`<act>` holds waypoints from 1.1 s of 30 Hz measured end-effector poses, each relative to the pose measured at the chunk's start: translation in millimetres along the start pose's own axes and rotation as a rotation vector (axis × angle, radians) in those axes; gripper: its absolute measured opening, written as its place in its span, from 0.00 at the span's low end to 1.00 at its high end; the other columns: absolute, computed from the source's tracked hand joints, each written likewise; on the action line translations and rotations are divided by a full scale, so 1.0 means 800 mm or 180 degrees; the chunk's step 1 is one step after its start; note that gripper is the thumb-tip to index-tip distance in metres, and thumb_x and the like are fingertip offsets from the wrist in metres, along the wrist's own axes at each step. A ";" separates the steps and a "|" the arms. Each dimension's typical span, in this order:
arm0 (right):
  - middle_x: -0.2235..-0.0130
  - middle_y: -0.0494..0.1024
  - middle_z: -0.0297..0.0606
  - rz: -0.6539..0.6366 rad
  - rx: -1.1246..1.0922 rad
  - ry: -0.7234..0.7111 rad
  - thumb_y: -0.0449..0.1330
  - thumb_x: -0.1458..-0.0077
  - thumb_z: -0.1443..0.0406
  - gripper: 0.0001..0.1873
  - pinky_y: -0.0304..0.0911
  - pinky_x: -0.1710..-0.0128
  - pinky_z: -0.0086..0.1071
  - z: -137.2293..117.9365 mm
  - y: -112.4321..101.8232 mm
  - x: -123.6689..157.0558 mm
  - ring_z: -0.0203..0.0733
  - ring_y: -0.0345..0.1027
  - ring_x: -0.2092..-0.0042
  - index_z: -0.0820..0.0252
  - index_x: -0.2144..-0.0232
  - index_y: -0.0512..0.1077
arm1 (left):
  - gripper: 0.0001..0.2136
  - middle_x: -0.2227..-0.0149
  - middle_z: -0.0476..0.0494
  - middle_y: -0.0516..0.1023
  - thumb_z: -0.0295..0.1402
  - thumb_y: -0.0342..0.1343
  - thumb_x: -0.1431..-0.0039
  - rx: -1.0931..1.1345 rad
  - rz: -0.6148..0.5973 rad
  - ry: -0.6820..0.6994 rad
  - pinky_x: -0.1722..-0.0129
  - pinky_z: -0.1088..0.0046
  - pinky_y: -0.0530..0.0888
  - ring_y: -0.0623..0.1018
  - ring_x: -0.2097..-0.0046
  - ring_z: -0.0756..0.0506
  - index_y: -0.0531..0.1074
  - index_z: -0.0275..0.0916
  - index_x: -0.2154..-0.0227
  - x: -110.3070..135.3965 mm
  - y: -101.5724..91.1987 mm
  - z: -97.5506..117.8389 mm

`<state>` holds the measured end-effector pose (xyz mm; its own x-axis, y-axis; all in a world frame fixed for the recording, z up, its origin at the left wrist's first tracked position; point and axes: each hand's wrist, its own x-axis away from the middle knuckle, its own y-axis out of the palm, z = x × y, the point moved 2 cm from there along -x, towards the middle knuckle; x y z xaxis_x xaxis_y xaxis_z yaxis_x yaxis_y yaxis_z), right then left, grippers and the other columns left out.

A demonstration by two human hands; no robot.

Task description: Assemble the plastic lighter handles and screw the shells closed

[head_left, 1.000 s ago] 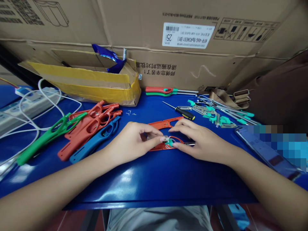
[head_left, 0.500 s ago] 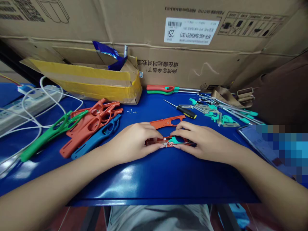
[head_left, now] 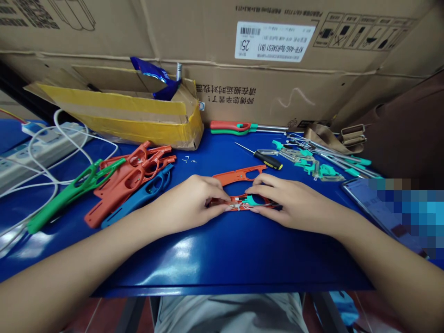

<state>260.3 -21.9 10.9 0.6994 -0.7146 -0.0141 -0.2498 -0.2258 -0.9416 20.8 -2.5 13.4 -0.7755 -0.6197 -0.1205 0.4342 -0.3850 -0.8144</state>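
Note:
Both my hands grip an orange-red half shell of a long-nosed lighter, low over the blue table. Inside it I see a teal trigger piece, thin white wires and a small clear part. My left hand pinches the shell's left end, its fingertips hiding that part. On the right end, my right hand closes with thumb and fingers near the trigger; a dark section shows under them. Just beyond lies a matching empty orange shell half, not touched by either hand.
A screwdriver and several lighter inner parts lie behind my right hand, a phone farther right. To the left are orange shells, green shells and a power strip. Behind stand an assembled lighter and a taped carton.
My left hand has slid slightly left along the half shell, uncovering more of the inside parts. My right hand stays almost in place. The view has shifted a little.

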 end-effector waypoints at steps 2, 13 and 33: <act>0.50 0.73 0.41 0.0014 0.0018 -0.0005 0.58 0.34 0.60 0.14 0.67 0.63 0.34 0.000 0.000 0.000 0.43 0.72 0.58 0.54 0.48 0.73 | 0.08 0.63 0.44 0.83 0.30 0.60 0.35 0.0030 0.0049 -0.0010 0.58 0.72 0.75 0.81 0.61 0.47 0.83 0.37 0.58 0.000 0.002 -0.001; 0.48 0.72 0.42 -0.0020 0.0029 0.0040 0.58 0.33 0.59 0.15 0.68 0.61 0.35 0.002 0.003 -0.003 0.43 0.72 0.57 0.54 0.47 0.72 | 0.06 0.64 0.45 0.83 0.28 0.62 0.38 -0.0042 0.0248 -0.0218 0.63 0.72 0.74 0.80 0.64 0.48 0.83 0.37 0.60 -0.002 0.006 -0.003; 0.46 0.75 0.43 0.0204 -0.0041 -0.0079 0.54 0.32 0.60 0.15 0.70 0.50 0.40 0.010 0.004 -0.003 0.47 0.74 0.49 0.55 0.48 0.75 | 0.10 0.51 0.42 0.79 0.29 0.55 0.32 -0.0224 0.0171 0.0437 0.47 0.64 0.72 0.75 0.49 0.44 0.77 0.39 0.52 -0.001 0.017 0.002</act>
<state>263.4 -15.5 4.8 0.6981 -0.7112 -0.0827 -0.3029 -0.1888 -0.9341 27.6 -8.3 3.4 -0.8095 -0.5369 -0.2376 0.4474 -0.3020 -0.8418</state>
